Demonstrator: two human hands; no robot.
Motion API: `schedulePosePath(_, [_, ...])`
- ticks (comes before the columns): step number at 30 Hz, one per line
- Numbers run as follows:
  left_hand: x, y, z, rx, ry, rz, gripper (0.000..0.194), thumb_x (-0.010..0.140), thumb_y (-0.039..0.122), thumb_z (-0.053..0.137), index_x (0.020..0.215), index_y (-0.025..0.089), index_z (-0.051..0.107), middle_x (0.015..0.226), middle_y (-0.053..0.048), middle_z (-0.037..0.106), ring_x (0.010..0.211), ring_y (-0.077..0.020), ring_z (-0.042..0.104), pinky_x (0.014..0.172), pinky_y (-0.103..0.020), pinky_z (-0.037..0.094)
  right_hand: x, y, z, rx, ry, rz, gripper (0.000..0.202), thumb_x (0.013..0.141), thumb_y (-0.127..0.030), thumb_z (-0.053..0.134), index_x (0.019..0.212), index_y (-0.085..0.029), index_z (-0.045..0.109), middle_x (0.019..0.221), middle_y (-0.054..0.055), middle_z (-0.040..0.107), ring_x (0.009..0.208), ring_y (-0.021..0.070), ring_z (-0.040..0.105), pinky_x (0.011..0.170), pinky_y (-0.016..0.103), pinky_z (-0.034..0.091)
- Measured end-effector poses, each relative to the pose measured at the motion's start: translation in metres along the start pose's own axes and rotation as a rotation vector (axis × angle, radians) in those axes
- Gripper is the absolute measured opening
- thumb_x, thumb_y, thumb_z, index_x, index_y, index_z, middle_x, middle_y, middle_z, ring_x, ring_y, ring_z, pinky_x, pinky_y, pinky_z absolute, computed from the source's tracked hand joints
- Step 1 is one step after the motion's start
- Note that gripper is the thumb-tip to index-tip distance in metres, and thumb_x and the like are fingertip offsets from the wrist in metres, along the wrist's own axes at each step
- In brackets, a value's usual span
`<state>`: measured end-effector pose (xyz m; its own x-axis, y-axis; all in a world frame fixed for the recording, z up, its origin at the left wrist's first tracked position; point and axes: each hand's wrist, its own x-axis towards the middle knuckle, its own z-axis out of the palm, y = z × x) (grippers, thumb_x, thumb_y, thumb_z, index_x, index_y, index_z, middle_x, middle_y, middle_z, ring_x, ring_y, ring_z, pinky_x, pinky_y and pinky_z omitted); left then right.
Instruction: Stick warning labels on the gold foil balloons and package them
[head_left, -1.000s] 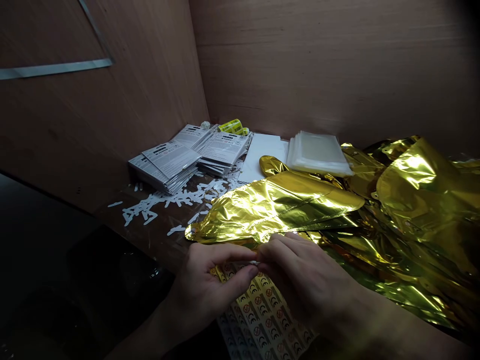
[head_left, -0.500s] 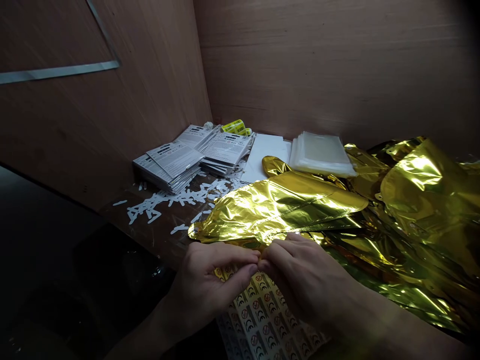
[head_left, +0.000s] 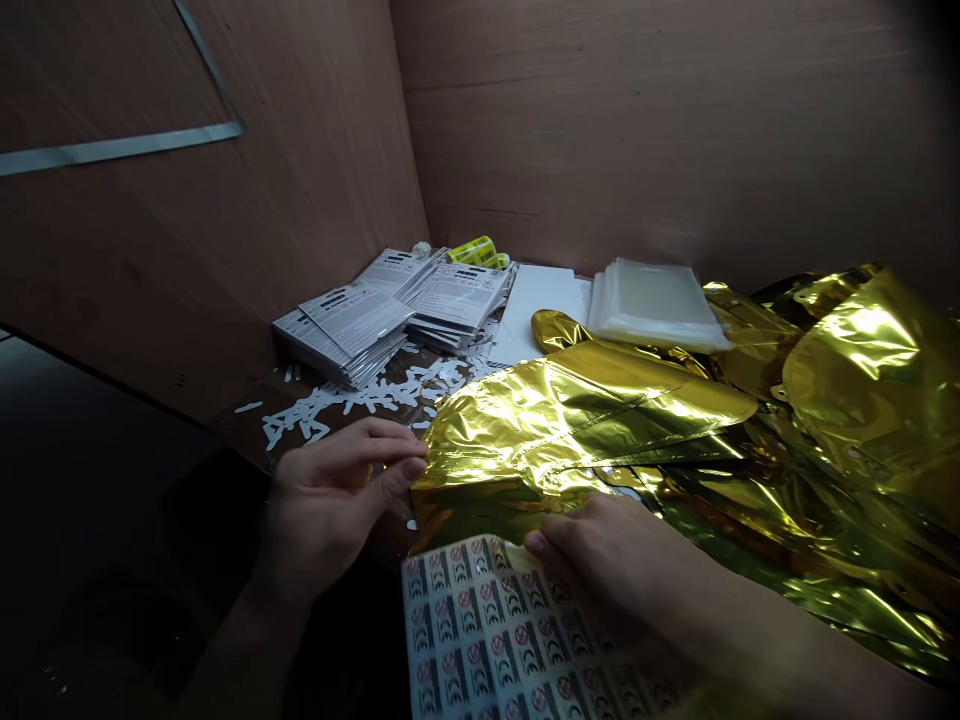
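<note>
My left hand [head_left: 322, 500] has thumb and index finger pinched at the left end of a shiny gold foil balloon [head_left: 525, 420], which lies flat and creased. The fingers of my right hand [head_left: 615, 555] are curled closed at the balloon's near edge, by the top of a sticker sheet [head_left: 480, 630]. What the right fingertips hold is hidden. Rows of small labels with a CE mark and a red crossed circle are printed on the sheet, which lies below the hands, partly under my right forearm.
Behind stand stacks of printed packets [head_left: 352, 325], a yellow label roll [head_left: 472, 251], white cards [head_left: 532, 310] and a pile of clear plastic sleeves [head_left: 652, 300]. Small white paper scraps [head_left: 300, 415] litter the left. More gold foil [head_left: 855, 360] heaps at the right; wooden walls [head_left: 600, 130] enclose the table.
My hands were together at the balloon's near edge. My left hand has moved left and up to its end, while my right stays near. More of the sticker sheet shows.
</note>
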<state>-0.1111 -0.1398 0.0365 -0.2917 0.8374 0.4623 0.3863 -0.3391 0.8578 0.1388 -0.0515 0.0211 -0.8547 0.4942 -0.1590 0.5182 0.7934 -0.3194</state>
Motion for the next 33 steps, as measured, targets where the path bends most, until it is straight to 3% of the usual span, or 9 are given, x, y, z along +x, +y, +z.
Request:
schedulePosePath(3, [0.014, -0.011, -0.010, 0.142, -0.004, -0.099, 0.010, 0.081, 0.019, 0.083, 0.088, 0.027, 0.085, 0.089, 0.000, 0.079, 0.082, -0.0145, 0.073, 0.075, -0.020, 0.060, 0.001, 0.002, 0.004, 0.006, -0.075, 0.003, 0.045, 0.107, -0.033, 0.043, 0.070, -0.019, 0.065, 0.059, 0.003, 0.063, 0.046, 0.0129, 0.042, 0.052, 0.032, 0.022])
schedulePosePath(9, [0.040, -0.026, -0.029, 0.230, -0.267, -0.330, 0.016, 0.082, 0.033, 0.082, 0.093, 0.022, 0.085, 0.091, -0.004, 0.082, 0.084, -0.0196, 0.076, 0.072, -0.023, 0.061, -0.002, 0.007, 0.016, -0.018, -0.033, -0.028, 0.046, 0.108, -0.036, 0.038, 0.073, -0.021, 0.064, 0.061, 0.004, 0.066, 0.051, 0.0182, 0.053, 0.055, 0.034, 0.024])
schedulePosePath(15, [0.050, -0.037, -0.034, 0.218, -0.483, -0.369, 0.015, 0.082, 0.030, 0.080, 0.092, 0.019, 0.083, 0.092, -0.003, 0.082, 0.084, -0.0175, 0.076, 0.073, -0.020, 0.059, -0.003, 0.010, 0.023, -0.079, 0.043, -0.109, 0.047, 0.109, -0.034, 0.034, 0.070, -0.024, 0.058, 0.058, 0.001, 0.064, 0.050, 0.0196, 0.055, 0.054, 0.034, 0.028])
schedulePosePath(20, [0.049, -0.044, -0.031, 0.079, -0.624, -0.476, 0.032, 0.084, 0.022, 0.077, 0.115, 0.016, 0.070, 0.083, -0.001, 0.079, 0.079, -0.0154, 0.075, 0.077, -0.023, 0.059, -0.001, 0.004, 0.010, -0.017, 0.050, -0.199, 0.041, 0.107, -0.026, 0.038, 0.069, -0.024, 0.055, 0.057, -0.004, 0.063, 0.044, 0.0158, 0.055, 0.051, 0.032, 0.031])
schedulePosePath(30, [0.049, -0.047, -0.029, 0.000, -0.592, -0.538, 0.024, 0.083, 0.019, 0.075, 0.099, 0.018, 0.057, 0.079, -0.002, 0.077, 0.078, -0.0167, 0.075, 0.072, -0.024, 0.056, -0.003, 0.002, 0.005, 0.113, -0.040, -0.145, 0.042, 0.108, -0.030, 0.036, 0.075, -0.025, 0.061, 0.063, -0.003, 0.065, 0.049, 0.0142, 0.061, 0.050, 0.029, 0.037])
schedulePosePath(33, [0.050, -0.043, -0.027, 0.029, -0.583, -0.562, 0.029, 0.081, 0.018, 0.074, 0.102, 0.020, 0.054, 0.078, -0.001, 0.077, 0.079, -0.0187, 0.075, 0.074, -0.027, 0.057, -0.003, 0.003, 0.005, 0.103, -0.045, -0.146, 0.039, 0.107, -0.030, 0.039, 0.075, -0.025, 0.060, 0.065, -0.003, 0.066, 0.050, 0.0148, 0.062, 0.052, 0.029, 0.038])
